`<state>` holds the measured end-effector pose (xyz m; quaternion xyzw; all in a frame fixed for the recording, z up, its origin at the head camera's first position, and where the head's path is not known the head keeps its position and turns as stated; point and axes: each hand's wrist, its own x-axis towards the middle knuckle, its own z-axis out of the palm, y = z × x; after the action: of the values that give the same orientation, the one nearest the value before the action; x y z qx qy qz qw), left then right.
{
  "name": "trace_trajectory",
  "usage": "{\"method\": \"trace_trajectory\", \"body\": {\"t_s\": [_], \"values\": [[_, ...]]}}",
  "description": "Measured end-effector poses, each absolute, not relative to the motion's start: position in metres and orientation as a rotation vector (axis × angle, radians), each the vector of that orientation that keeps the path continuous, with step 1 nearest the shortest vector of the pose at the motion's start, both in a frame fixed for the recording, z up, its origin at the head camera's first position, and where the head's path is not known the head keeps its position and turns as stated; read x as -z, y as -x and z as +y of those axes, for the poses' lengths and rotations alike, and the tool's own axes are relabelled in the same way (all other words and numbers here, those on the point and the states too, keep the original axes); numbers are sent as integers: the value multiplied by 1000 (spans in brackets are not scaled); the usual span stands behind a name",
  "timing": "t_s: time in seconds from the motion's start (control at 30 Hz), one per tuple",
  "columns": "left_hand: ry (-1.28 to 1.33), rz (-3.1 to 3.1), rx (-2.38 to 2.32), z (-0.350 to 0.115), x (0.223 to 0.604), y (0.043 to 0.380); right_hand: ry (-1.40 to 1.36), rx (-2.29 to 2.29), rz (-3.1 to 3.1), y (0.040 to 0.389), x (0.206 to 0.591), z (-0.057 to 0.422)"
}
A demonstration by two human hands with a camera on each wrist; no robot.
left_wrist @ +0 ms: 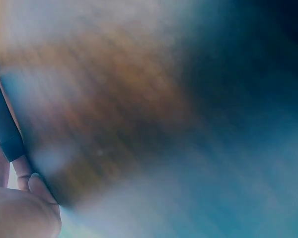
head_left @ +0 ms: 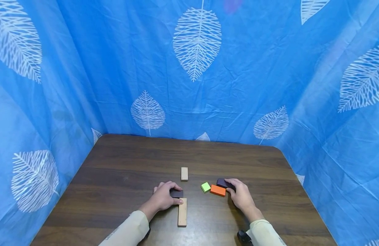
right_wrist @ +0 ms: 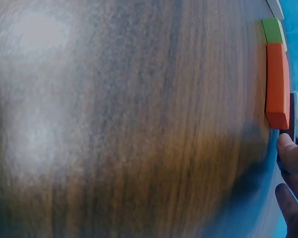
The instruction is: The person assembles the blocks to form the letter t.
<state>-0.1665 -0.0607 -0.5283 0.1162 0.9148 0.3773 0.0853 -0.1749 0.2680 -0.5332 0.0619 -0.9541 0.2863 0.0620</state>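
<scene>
At the table's middle my left hand (head_left: 165,197) pinches a dark block (head_left: 177,193) between thumb and fingers, the thumb tip over the near end of contact with a long light wooden block (head_left: 182,213). In the left wrist view that dark block (left_wrist: 6,126) stands at the left edge above the fingertips. To the right, my right hand (head_left: 241,194) grips the right end of another dark block (head_left: 222,182). An orange block (head_left: 218,190) lies along its near side. Left of the orange one sits a small green block (head_left: 205,187). Part of each dark block is hidden by fingers.
A short light wooden block (head_left: 184,173) lies farther back, between the two hands. The brown wood-grain table (head_left: 131,153) ends at a blue curtain (head_left: 115,68) with white leaf prints, which encloses the back and both sides.
</scene>
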Motion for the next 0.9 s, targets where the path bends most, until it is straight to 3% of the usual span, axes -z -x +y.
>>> {"method": "trace_trajectory", "body": {"t_s": [0.33, 0.9], "values": [[-338, 2719, -1128, -62, 528, 166, -328, -837, -2732, 172, 528, 256], [-337, 2725, -1116, -61, 529, 165, -794, -754, -2612, 150, 524, 189]]}}
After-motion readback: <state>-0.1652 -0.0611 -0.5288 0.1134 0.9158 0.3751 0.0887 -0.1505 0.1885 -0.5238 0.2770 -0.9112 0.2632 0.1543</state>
